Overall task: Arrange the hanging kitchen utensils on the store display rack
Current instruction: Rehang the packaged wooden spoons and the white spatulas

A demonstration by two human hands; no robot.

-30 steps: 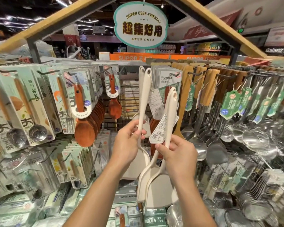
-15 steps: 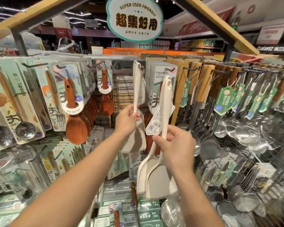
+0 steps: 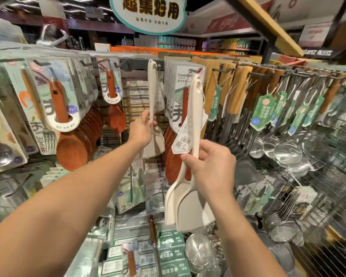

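Reaching up with the arm outstretched, the left hand (image 3: 142, 129) pinches the handle of a cream plastic spatula (image 3: 152, 108) hanging from a black rack hook (image 3: 158, 65). Nearer, the right hand (image 3: 210, 166) grips two cream plastic spatulas (image 3: 190, 176) upright, blades down, a white paper tag (image 3: 188, 134) dangling.

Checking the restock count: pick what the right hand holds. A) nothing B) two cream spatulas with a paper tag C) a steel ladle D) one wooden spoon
B: the right hand grips the handles of two cream spatulas, with a paper tag hanging off them.
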